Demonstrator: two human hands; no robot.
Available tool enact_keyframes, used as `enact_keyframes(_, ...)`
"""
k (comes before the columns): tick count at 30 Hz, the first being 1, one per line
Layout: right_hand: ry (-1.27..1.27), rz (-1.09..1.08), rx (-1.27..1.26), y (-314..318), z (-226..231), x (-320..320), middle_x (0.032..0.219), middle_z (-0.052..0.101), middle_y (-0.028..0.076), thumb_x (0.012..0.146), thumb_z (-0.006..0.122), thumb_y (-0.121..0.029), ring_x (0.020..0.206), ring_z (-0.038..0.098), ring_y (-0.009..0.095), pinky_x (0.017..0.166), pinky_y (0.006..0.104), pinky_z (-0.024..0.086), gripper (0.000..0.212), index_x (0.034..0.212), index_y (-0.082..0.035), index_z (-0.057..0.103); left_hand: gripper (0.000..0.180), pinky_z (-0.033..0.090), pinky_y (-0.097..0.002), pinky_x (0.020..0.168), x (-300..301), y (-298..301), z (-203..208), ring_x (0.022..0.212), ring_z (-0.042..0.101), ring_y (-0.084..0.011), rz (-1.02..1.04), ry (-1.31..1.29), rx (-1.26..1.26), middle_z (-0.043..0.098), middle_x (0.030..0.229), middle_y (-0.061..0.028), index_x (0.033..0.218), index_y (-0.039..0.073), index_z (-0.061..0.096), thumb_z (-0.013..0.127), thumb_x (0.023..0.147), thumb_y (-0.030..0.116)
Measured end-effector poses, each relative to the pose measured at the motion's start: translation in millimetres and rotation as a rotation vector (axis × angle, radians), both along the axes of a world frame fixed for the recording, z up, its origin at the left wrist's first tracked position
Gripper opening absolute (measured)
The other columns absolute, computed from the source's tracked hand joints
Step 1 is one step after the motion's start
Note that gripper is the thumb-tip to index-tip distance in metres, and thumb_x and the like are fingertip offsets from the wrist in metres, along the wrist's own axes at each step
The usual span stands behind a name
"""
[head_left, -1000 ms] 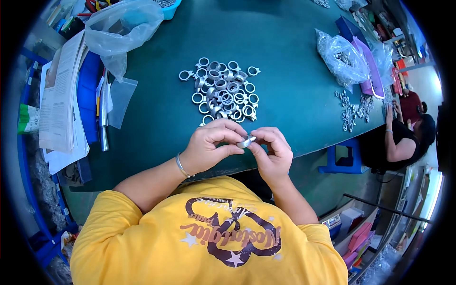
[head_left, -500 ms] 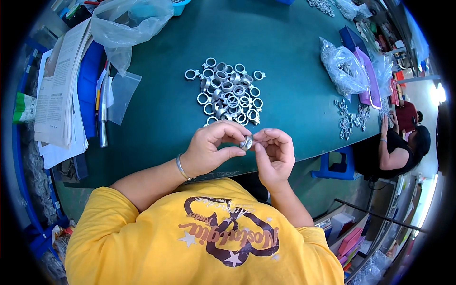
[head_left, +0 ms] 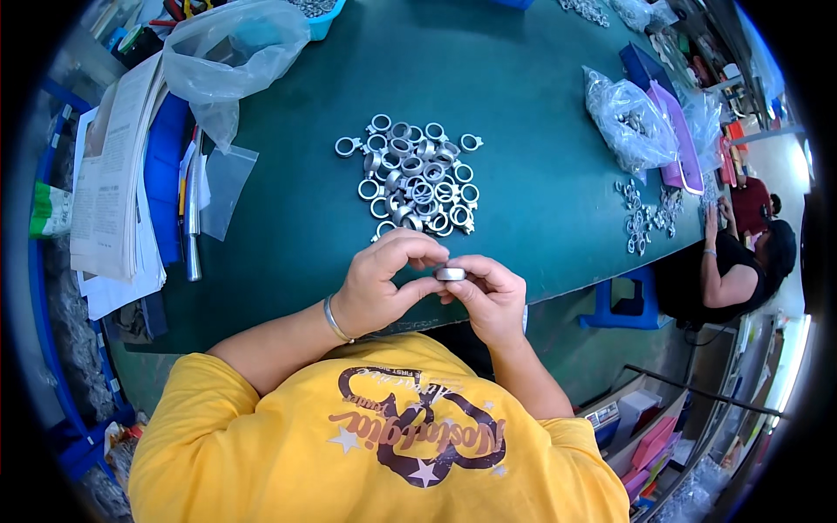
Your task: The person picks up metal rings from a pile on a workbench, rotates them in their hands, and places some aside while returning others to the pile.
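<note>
Where the fingers (head_left: 417, 247) converge, a silver-grey ring (head_left: 451, 274) shows edge-on.

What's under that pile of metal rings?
The green table shows around the rings and through some outer ones. Under the heaped middle, upper rings cover everything, so what lies there can't be seen.

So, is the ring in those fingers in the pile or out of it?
Out: the silvery ring is held in the fingers, closer to the yellow shirt than the pile of rings is.
</note>
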State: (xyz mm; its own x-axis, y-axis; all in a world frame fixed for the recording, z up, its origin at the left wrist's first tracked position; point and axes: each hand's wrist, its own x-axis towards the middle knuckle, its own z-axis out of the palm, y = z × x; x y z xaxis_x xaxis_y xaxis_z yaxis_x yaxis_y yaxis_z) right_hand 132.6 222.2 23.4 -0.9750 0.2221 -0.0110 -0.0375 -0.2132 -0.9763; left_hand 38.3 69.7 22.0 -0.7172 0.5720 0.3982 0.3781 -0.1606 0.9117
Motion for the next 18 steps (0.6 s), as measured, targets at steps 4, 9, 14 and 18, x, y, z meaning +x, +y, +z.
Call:
enact_keyframes(4,0.171,0.02,0.18,2,-7,-1,0.095,0.064,0.01,0.081,0.067,0.005,0.083,0.063,0.014,0.071,0.0238,0.053,0.027,0.107,0.004,0.059,0.025,0.05,-0.0264,0.068,-4,-1,-1,0.079,0.063,-0.019,-0.005,0.144,-0.021,0.064,0.092,-0.0081,0.09,0.005,0.063,0.075,0.07,-0.003)
enact_keyframes(9,0.131,0.046,-0.378,-2,-14,2,0.104,0.061,0.015,0.079,0.069,0.006,0.09,0.063,0.019,0.079,0.0301,0.055,0.04,0.114,0.005,0.051,0.023,0.05,-0.0267,0.066,0,-3,3,0.079,0.062,-0.0193,0.011,0.194,-0.03,0.062,0.09,-0.0076,0.088,0.007,0.065,0.074,0.07,-0.004)
enact_keyframes(14,0.025,-0.029,-0.765,-4,-15,2,0.102,0.06,0.013,0.081,0.059,0.002,0.087,0.06,0.021,0.063,0.0306,0.051,0.032,0.112,-0.003,0.051,0.022,0.05,-0.027,0.068,-2,-2,6,0.08,0.061,-0.0206,0.047,0.294,-0.033,0.061,0.093,-0.0091,0.084,0.007,0.064,0.068,0.071,-0.011)
enact_keyframes(18,-0.005,-0.027,-0.897,27,-8,-6,0.081,0.056,0.009,0.084,0.056,-0.003,0.059,0.046,0.012,0.042,0.0251,0.034,0.019,0.102,-0.006,0.055,0.016,0.048,-0.0245,0.074,-13,-4,-3,0.088,0.059,-0.0167,0.176,0.068,0.013,0.058,0.099,-0.0101,0.086,0.001,0.06,0.062,0.077,-0.012)
